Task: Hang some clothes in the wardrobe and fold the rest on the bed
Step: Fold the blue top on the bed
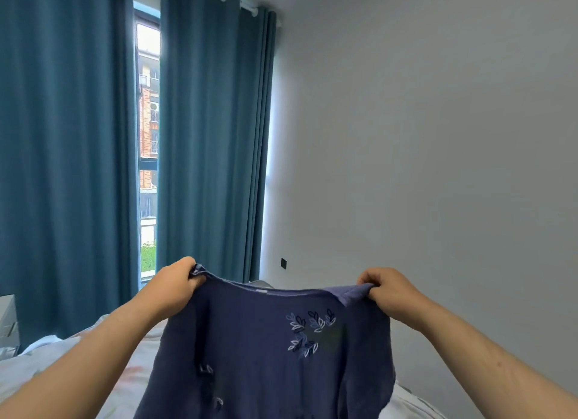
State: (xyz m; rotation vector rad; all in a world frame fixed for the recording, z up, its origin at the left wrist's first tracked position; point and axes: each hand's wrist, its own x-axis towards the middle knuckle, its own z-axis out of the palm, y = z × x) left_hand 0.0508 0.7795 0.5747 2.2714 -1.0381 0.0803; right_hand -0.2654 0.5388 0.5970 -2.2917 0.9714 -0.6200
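A dark blue top (250,350) with pale embroidered leaves hangs spread above the bed (131,371), its shoulders pinched by the left hand (175,282) and right hand (386,289).

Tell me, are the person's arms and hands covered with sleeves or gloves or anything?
No. Both arms are bare from the bottom of the picture up to the wrists, with no sleeves showing. The left hand and right hand wear no gloves, and no rings, watch or bracelet can be seen.
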